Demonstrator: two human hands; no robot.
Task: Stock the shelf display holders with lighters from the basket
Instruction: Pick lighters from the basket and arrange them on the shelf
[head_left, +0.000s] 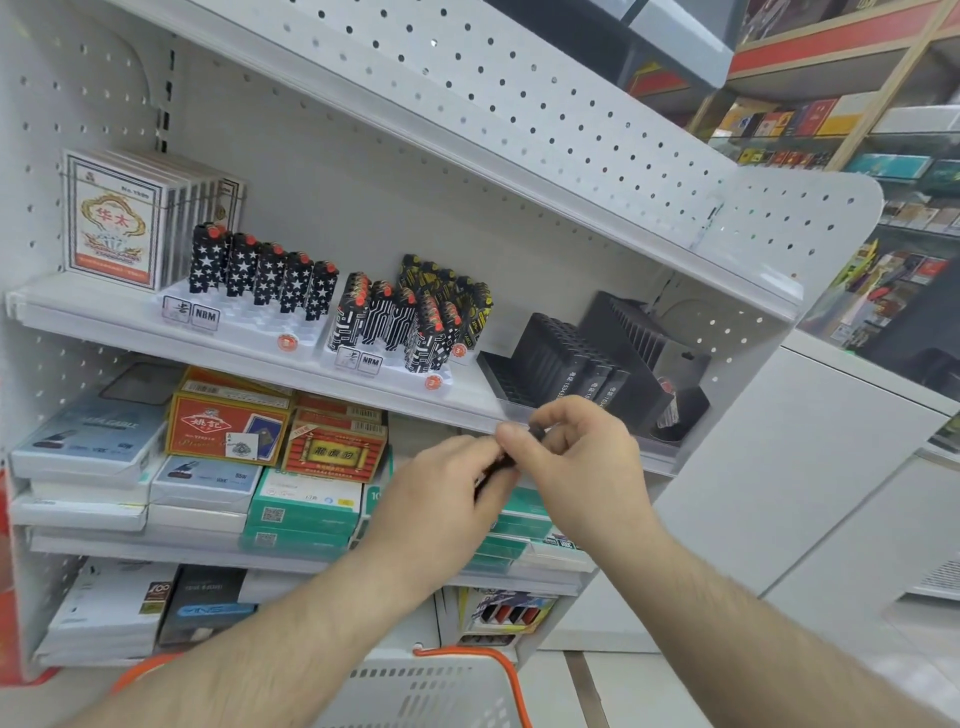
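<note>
My left hand and my right hand meet in front of the middle shelf's edge, both pinching a small black lighter that is mostly hidden by the fingers. On the shelf stand a white display holder with star-patterned lighters, a second white holder with circuit-patterned lighters, and a black holder with black lighters just above my hands. The grey basket with orange handles sits at the bottom, below my forearms.
Playing-card packs stand at the shelf's left. Boxed goods fill the lower shelves. A perforated white shelf overhangs above. To the right is a white counter, with stocked shelves behind it.
</note>
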